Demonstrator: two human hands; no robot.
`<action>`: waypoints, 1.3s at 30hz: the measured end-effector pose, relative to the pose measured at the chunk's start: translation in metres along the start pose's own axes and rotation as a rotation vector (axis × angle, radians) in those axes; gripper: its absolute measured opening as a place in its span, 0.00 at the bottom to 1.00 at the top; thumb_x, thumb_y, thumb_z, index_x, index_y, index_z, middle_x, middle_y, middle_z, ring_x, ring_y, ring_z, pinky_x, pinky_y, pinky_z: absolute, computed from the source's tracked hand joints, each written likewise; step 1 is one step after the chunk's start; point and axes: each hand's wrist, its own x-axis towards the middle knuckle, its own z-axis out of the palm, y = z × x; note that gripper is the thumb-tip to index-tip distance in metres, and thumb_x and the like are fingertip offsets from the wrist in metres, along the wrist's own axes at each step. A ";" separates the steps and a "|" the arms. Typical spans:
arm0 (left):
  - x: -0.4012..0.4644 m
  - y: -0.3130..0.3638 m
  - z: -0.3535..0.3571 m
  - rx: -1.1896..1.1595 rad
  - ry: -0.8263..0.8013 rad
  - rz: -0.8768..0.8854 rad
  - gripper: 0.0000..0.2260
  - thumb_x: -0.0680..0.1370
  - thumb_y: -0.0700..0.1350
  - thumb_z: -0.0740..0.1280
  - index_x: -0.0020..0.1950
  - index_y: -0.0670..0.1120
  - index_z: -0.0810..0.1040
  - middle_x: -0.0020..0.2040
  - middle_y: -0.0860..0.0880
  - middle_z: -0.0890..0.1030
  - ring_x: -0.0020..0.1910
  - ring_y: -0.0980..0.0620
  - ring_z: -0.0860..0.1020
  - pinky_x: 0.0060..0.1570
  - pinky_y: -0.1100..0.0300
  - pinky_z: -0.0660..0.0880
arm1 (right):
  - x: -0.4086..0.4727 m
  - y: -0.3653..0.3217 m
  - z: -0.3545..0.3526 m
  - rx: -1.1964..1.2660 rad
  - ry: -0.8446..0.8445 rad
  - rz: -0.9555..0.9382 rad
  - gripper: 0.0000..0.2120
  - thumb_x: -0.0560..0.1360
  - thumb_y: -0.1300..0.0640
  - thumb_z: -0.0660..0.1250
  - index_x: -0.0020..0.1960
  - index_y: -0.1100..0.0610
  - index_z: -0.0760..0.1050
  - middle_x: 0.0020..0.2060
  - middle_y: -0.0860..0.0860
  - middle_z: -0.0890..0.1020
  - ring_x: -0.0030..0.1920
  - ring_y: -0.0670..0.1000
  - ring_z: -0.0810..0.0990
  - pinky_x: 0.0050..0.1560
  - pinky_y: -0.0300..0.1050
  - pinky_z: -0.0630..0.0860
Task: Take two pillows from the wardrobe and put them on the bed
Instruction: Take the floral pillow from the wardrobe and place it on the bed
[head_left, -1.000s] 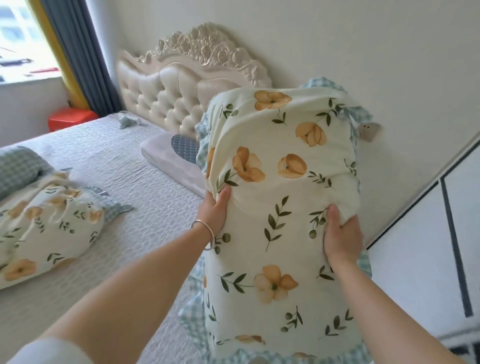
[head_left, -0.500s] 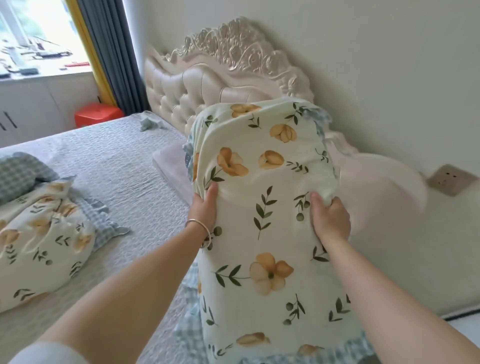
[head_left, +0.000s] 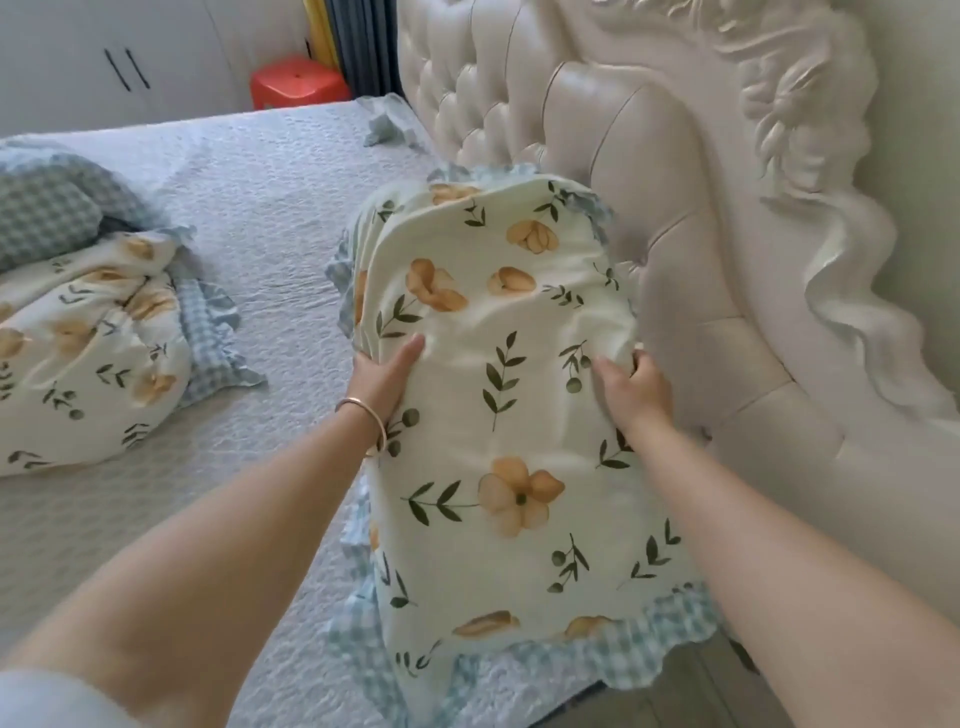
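Note:
I hold a cream pillow (head_left: 498, 415) printed with orange flowers and green leaves, edged with a blue checked frill. It lies lengthwise at the head of the bed (head_left: 270, 218), close beside the tufted headboard (head_left: 649, 208). My left hand (head_left: 382, 382) grips its left side, a thin bangle on the wrist. On the pillow's right side, against the headboard, my right hand (head_left: 631, 387) pinches the cover. A second pillow (head_left: 88, 343) of the same print lies on the bed at the far left.
A blue checked cushion or blanket (head_left: 47, 213) rests behind the second pillow. A red stool (head_left: 298, 83) stands past the bed beside curtains (head_left: 358, 47) and white cabinet doors (head_left: 119, 57). Dark floor (head_left: 691, 691) shows at the bottom right.
The pillow has come down from upright in the air to lie low on the bed by the headboard. My view has tipped downward and nearer the headboard. Both hands keep their grip.

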 end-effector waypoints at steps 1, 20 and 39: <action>0.009 0.002 0.008 0.006 0.026 -0.019 0.42 0.67 0.62 0.71 0.74 0.46 0.59 0.67 0.44 0.73 0.63 0.42 0.73 0.64 0.45 0.70 | 0.018 0.000 0.003 -0.017 -0.033 -0.008 0.22 0.73 0.47 0.64 0.62 0.57 0.70 0.54 0.54 0.78 0.55 0.57 0.76 0.52 0.46 0.70; 0.244 -0.017 0.119 0.056 0.185 0.063 0.54 0.65 0.64 0.71 0.77 0.55 0.37 0.78 0.47 0.57 0.72 0.44 0.64 0.69 0.44 0.65 | 0.302 -0.002 0.130 -0.170 -0.211 -0.236 0.34 0.70 0.44 0.67 0.71 0.54 0.60 0.63 0.54 0.76 0.61 0.57 0.75 0.61 0.51 0.72; 0.286 -0.053 0.125 0.214 0.295 -0.007 0.51 0.63 0.62 0.74 0.77 0.57 0.47 0.73 0.49 0.66 0.68 0.44 0.69 0.70 0.49 0.64 | 0.323 0.052 0.197 -0.624 0.062 -0.498 0.22 0.77 0.51 0.59 0.64 0.64 0.66 0.60 0.62 0.74 0.62 0.62 0.69 0.61 0.53 0.61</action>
